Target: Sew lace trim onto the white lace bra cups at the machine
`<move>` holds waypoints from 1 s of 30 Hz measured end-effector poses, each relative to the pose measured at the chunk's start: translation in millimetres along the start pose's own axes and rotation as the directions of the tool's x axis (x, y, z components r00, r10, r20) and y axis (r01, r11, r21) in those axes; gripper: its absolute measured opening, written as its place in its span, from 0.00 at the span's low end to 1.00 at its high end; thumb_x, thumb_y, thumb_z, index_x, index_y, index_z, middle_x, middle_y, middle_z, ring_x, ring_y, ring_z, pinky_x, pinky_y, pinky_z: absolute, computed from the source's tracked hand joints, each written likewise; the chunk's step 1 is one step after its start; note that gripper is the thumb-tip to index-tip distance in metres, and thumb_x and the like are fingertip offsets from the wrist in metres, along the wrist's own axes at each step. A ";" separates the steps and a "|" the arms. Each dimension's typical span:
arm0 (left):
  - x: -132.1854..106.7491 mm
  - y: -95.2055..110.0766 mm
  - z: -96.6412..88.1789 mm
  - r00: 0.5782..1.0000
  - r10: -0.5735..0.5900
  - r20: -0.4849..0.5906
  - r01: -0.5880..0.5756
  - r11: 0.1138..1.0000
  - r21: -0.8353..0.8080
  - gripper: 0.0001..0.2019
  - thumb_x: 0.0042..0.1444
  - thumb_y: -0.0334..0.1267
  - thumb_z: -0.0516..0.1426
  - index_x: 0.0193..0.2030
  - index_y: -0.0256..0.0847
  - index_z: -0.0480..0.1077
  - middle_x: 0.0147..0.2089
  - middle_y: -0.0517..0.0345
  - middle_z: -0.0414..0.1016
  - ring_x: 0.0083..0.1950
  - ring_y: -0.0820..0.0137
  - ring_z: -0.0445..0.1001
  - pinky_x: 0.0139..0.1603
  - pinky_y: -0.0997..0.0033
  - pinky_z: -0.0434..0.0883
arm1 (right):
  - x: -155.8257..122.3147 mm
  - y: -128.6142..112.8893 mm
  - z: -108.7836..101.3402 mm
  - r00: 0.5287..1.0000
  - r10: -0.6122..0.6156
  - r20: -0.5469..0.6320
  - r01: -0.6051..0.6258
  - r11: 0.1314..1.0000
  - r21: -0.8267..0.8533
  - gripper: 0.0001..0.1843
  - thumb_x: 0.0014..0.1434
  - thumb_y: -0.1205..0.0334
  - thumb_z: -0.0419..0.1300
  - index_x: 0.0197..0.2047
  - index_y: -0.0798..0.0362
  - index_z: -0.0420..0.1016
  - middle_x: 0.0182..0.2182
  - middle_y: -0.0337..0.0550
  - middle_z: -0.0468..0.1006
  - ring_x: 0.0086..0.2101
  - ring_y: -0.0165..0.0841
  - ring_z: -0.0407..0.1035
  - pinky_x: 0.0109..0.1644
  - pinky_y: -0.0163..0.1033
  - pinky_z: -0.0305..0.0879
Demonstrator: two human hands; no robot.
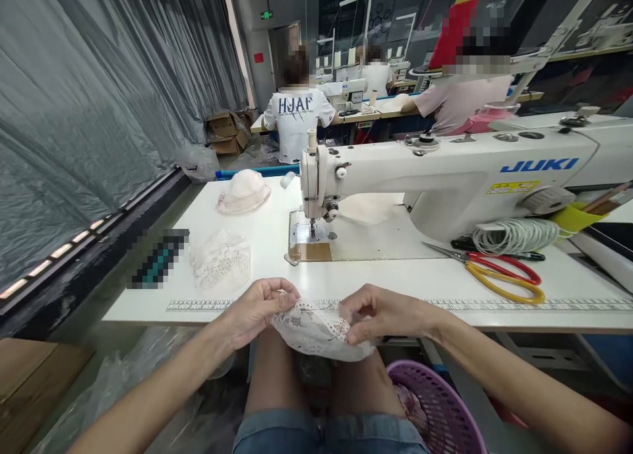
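A piece of white lace fabric (316, 332) hangs between my two hands just in front of the table's near edge, above my lap. My left hand (257, 309) pinches its left upper edge with closed fingers. My right hand (380, 312) grips its right side, fingers curled over the lace. Straight ahead on the white table (395, 276) stands a white JUKI sewing machine (445, 177), its needle and presser foot (312, 229) beyond my hands.
Two lace pieces lie on the table's left, one flat (220, 262) and one cup-shaped (243, 191). Red and yellow scissors (499, 272) and a coil of white cord (517, 235) rest at right. A purple basket (438, 411) sits by my right knee. People work at tables behind.
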State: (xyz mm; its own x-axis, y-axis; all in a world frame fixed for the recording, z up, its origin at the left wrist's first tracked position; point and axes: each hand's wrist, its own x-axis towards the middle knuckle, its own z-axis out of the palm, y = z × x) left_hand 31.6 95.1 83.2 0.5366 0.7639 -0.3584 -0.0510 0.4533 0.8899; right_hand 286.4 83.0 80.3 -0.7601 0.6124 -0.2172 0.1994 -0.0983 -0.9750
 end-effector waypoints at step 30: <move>27.3 -23.6 -1.0 0.619 0.441 0.650 -0.457 -0.470 0.755 0.12 0.58 0.24 0.48 0.46 0.35 0.67 0.48 0.50 0.72 0.54 0.62 0.67 0.56 0.57 0.59 | 39.9 22.7 -31.2 0.807 -0.514 -0.291 -0.075 0.399 -0.914 0.12 0.65 0.64 0.47 0.46 0.54 0.70 0.44 0.51 0.72 0.39 0.36 0.70 0.39 0.40 0.68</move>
State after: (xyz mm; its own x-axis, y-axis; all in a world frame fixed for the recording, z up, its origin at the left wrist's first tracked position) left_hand 46.6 105.6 52.1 0.8570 0.3747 0.3539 0.4144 -0.9092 -0.0409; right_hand 279.9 129.6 51.0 -0.5358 0.7729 0.3398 0.7018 0.6315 -0.3298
